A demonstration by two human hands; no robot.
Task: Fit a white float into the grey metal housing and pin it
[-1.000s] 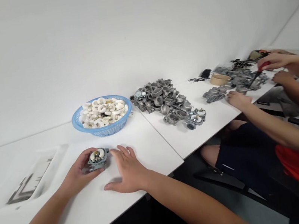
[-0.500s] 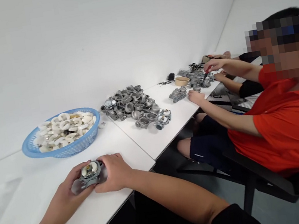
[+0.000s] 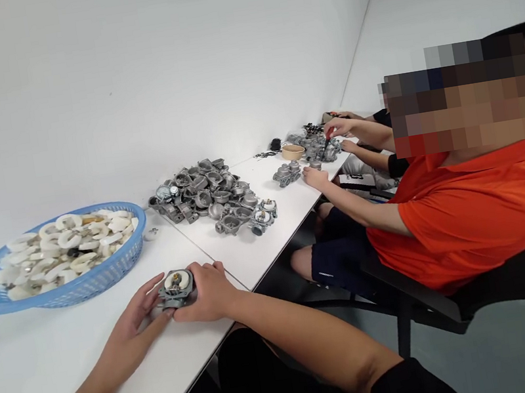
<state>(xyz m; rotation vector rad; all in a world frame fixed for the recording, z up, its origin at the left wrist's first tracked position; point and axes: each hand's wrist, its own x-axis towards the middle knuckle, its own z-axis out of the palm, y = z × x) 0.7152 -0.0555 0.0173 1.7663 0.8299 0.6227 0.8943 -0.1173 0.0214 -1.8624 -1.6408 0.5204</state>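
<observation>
A grey metal carburetor body (image 3: 176, 288) with a white ring-shaped float and a brass piece on top is held low over the near table. My right hand (image 3: 211, 292) grips it from the right, thumb along its near side. On the other side, my left hand (image 3: 131, 329) is curved round the left end, with its thumb and fingertips at the metal. Beyond my hands, a blue plastic basket (image 3: 105, 274) is heaped with white floats (image 3: 70, 240). To the right of the basket lies a pile of grey carburetor parts (image 3: 206, 189).
Another carburetor with a white float (image 3: 263, 215) lies at the pile's near edge. A person in an orange shirt (image 3: 474, 209) sits to the right, holding a red-handled tool (image 3: 328, 135) over metal parts. Farther along are a round tan container (image 3: 293, 152) and another person's arms.
My view has swung right, so the basket and pile appear farther left. The carburetor has shifted right and tilted in my hands, and my left fingers look looser around it.
</observation>
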